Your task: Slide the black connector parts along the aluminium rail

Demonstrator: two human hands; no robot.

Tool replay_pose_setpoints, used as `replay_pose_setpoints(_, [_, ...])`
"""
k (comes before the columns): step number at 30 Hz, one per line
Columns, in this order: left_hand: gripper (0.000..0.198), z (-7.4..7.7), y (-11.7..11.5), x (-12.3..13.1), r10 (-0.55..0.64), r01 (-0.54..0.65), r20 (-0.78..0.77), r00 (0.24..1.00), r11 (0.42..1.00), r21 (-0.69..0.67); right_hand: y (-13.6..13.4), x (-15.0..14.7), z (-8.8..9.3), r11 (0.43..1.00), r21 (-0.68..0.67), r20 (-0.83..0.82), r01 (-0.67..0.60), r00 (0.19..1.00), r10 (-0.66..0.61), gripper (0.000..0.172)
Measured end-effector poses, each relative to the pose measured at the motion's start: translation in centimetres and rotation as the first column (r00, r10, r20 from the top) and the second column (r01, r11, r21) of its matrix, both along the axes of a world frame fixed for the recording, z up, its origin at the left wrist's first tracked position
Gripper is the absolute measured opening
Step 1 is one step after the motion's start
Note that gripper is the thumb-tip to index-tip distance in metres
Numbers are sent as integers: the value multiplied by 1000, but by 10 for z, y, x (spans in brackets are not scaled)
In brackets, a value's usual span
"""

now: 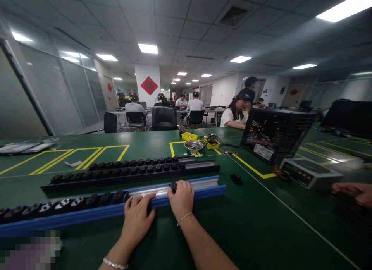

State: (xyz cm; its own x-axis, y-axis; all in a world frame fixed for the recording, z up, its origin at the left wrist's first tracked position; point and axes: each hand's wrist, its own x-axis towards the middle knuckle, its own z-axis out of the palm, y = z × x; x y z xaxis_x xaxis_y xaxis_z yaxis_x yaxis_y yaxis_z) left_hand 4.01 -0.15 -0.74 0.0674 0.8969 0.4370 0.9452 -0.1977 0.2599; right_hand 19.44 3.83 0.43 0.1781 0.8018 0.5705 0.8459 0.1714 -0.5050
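A blue rail (203, 191) lies lengthwise in front of me, its silvery channel bare toward the right. Black round-topped modules (93, 200) sit in a row along its left part. My left hand (138, 214) rests over the near edge of the rail beside the last of these, thumb and fingers apart. In my right hand (182, 198), a similar black module (173, 187) is pinched between thumb and fingers over the bare channel. The module's underside is hidden, so I cannot tell whether it touches the rail.
Behind it lie black rails (203, 170) with more modules. One loose black piece (236, 178) is to the right. Farther off are a metal bowl (193, 146), yellow bins (189, 136), an open computer case (273, 134) and a power supply (309, 173). Another person's hand (356, 192) shows at right.
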Motion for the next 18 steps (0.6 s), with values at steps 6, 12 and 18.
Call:
replay_pose_setpoints(6, [36, 0, 0, 0, 5, -5, -6, 1000, 1000, -3, 0, 9, 2, 1000, 2, 8, 16, 1000, -16, 10])
replay_pose_setpoints(12, [35, 0, 0, 0, -1, 1, 9, 1000, 1000, 0, 1, 17, 1, 1000, 1, 10, 17, 1000, -17, 10])
replay_pose_setpoints(18, [35, 0, -1, -1, -1, 1, 3, 1000, 1000, 1, 2, 24, 1, 1000, -5, 9, 19, 1000, -19, 10])
